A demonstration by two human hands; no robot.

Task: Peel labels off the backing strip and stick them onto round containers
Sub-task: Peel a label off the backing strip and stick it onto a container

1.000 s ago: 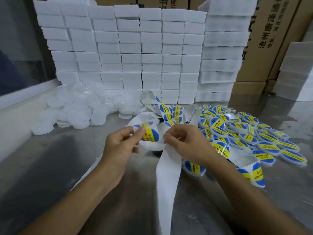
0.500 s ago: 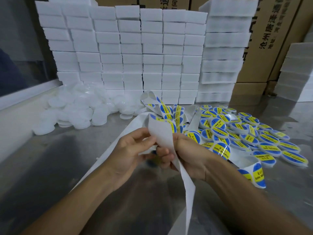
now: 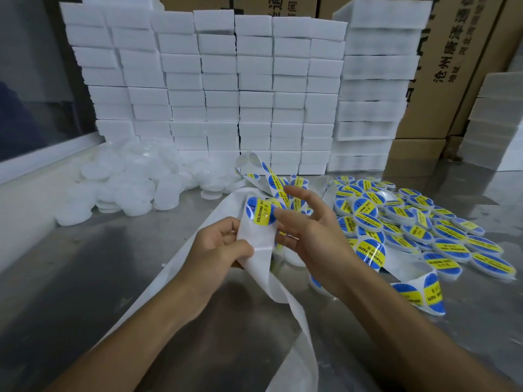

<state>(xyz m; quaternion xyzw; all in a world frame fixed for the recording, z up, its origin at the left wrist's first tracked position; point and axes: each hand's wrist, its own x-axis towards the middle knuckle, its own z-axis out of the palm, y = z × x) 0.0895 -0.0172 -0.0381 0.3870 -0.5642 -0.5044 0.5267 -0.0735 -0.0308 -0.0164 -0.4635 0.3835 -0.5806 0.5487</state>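
Observation:
My left hand [image 3: 219, 247] grips the white backing strip [image 3: 256, 244] just below a round blue-and-yellow label [image 3: 261, 213]. My right hand [image 3: 308, 236] is beside it, thumb and a fingertip pinching the label's right edge, the other fingers spread. The bare strip trails down toward me across the table. Further labelled lengths of strip [image 3: 285, 188] loop behind the hands. A pile of labelled round containers [image 3: 410, 222] lies at the right. A heap of plain white round containers [image 3: 127, 188] lies at the left.
The work surface is a grey metal table [image 3: 85, 278]. White boxes [image 3: 226, 94] are stacked in a wall along the back, with brown cartons [image 3: 452, 66] behind on the right. Another white stack [image 3: 498, 123] stands at the far right. A loose strip end with labels [image 3: 424, 295] lies near my right forearm.
The strip has been pulled along so a fresh label now sits at the top between my hands. My right hand has loosened from the strip and now pinches that label's edge, fingers spread.

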